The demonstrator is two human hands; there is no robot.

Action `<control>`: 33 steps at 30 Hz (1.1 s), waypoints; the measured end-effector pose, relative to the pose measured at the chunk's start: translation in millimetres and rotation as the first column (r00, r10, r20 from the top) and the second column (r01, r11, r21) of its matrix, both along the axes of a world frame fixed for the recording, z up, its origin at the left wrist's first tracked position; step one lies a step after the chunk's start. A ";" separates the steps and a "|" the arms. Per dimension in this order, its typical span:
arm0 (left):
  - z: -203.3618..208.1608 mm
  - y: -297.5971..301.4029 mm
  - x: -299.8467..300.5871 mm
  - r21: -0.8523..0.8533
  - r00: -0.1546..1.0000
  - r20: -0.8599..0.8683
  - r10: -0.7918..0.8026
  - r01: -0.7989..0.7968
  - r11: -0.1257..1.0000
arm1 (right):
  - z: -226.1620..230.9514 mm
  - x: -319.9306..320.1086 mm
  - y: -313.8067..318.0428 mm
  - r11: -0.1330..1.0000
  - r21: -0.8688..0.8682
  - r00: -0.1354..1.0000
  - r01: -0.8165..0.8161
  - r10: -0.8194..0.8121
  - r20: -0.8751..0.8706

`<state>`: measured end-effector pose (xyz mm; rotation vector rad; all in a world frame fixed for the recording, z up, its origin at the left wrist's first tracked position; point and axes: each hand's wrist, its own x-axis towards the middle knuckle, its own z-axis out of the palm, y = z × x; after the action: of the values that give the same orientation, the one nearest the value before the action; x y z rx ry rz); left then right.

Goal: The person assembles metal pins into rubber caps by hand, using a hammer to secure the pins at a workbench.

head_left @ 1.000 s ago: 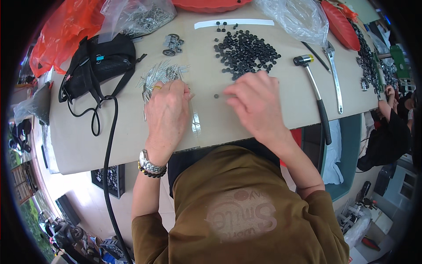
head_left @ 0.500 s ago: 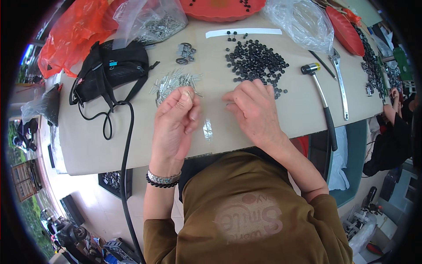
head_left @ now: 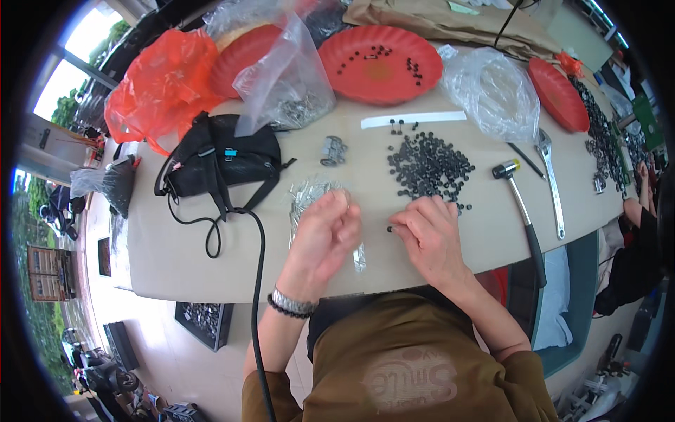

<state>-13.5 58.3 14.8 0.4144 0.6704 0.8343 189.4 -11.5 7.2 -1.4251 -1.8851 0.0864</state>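
Note:
My left hand (head_left: 325, 235) is closed, thumb against curled fingers, in front of a pile of thin silver metal pins (head_left: 304, 195). What its fingertips hold is too small and blurred to name. To its right, my right hand (head_left: 432, 243) pinches a small round black cap (head_left: 389, 229) between thumb and forefinger, just above the table (head_left: 211, 274). Beyond that hand spreads a heap of similar black caps (head_left: 429, 167). Two pins with black caps on them (head_left: 396, 126) stand by a white strip (head_left: 415, 119) behind the heap.
A black bag (head_left: 232, 165) with a long cord lies left, near a small grey metal assembly (head_left: 333, 150). Right are a mallet (head_left: 520, 211) and an adjustable wrench (head_left: 553, 183). Red plates (head_left: 380, 91) and plastic bags (head_left: 492, 91) line the back. Another person's hand (head_left: 643, 172) shows far right.
The view has tilted up, so more of the table's back shows. A black cap now shows at my right fingertips. My left hand remains closed near the pins.

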 end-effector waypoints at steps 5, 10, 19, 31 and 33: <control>50.2 85.7 11.9 0.283 0.892 -0.077 0.446 -0.409 0.867 | 5.7 0.4 -3.0 1.000 0.014 0.999 -0.012 0.012 -0.036; 44.6 135.0 -12.1 0.371 0.880 0.251 0.402 -0.472 0.800 | 3.9 2.2 -6.8 1.000 0.003 0.999 -0.018 0.019 -0.040; 32.4 108.8 -15.8 0.412 0.811 0.058 0.582 -0.550 0.726 | 34.6 7.2 23.6 0.996 0.053 0.997 -0.075 0.075 0.008; -5.9 -51.6 -18.7 0.734 0.518 -0.577 0.631 -0.009 0.679 | 9.3 -79.5 187.7 0.990 -0.064 0.921 -0.123 0.138 0.365; -14.4 -71.2 -29.8 0.776 0.398 -0.615 0.680 0.152 0.612 | 7.6 -98.6 194.1 0.988 -0.151 0.859 -0.045 0.115 0.499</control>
<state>-43.4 -12.9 0.4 1.6671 1.4441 1.2370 90.8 182.6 14.9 -1.5677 -2.4089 -0.1413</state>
